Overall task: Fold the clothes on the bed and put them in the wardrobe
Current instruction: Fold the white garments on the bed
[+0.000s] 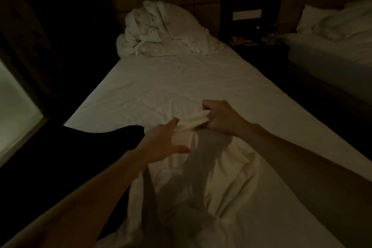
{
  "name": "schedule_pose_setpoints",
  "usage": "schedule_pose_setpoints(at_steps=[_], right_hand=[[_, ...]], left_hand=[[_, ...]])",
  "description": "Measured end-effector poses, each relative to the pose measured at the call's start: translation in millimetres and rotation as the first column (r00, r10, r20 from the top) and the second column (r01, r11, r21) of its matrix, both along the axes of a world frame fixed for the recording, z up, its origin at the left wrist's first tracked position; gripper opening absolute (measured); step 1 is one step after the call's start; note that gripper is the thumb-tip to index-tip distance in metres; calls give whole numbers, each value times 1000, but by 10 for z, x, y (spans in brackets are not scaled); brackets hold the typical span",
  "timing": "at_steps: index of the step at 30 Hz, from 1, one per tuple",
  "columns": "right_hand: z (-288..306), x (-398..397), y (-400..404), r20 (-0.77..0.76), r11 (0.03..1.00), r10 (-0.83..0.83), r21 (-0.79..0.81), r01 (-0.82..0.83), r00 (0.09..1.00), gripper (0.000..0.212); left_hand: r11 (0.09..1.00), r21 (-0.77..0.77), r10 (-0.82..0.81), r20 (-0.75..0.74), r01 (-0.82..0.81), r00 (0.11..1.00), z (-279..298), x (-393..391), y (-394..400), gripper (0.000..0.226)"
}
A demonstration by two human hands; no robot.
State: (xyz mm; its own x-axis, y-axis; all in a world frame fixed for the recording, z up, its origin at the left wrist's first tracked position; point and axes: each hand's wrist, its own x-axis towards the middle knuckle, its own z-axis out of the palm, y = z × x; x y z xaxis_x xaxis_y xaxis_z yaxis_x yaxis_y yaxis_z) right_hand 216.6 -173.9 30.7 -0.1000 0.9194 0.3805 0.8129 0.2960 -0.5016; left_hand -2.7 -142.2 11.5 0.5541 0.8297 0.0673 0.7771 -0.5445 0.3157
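A cream-white garment lies crumpled on the near part of the bed, its upper edge lifted off the sheet. My right hand grips the bunched far end of that edge. My left hand is at the other end of the edge with fingers spread and fairly straight, thumb below the cloth; whether it pinches the cloth is unclear. A black garment lies on the bed's near left, under my left forearm. The room is dim.
A heaped white duvet and pillow sit at the head of the bed. A dark nightstand with small items stands to the right, then a second bed. A bright panel is at the left.
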Motion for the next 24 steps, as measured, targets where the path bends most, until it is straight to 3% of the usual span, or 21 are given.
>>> schedule_pose_setpoints(at_steps=[1,3,6,9,14,18,21,22,24], right_hand=[[121,24,-75,36,1000,3,-6,-3,999,51],[360,122,-218,63,1000,-22,-10,23,998,59],[638,393,-421,99,991,-132,40,129,986,56],[747,594,-556,195,953,-299,104,283,934,47],[805,859,-677,149,784,-616,207,585,773,28],[596,990,-805,194,683,-729,145,716,656,26],[437,816,-854,356,674,-687,-13,739,633,31],[394,705,-846,393,710,-630,-59,702,670,47],[400,346,-845,307,875,-397,-158,457,865,88]], left_hand=[[996,92,0,-150,14,989,39,-2,-22,79],[992,126,63,-261,-30,963,71,-50,-15,73],[989,-27,134,-246,-145,960,73,-188,9,60],[975,-170,105,-231,-146,967,99,-148,-61,58],[933,-338,25,-277,-122,961,197,11,-172,58],[918,-368,124,-88,-148,988,478,-11,-120,45],[955,-185,273,246,-232,930,771,71,-113,33],[959,-182,270,366,-216,891,841,119,-117,24],[959,-277,207,532,-62,821,963,267,-210,19]])
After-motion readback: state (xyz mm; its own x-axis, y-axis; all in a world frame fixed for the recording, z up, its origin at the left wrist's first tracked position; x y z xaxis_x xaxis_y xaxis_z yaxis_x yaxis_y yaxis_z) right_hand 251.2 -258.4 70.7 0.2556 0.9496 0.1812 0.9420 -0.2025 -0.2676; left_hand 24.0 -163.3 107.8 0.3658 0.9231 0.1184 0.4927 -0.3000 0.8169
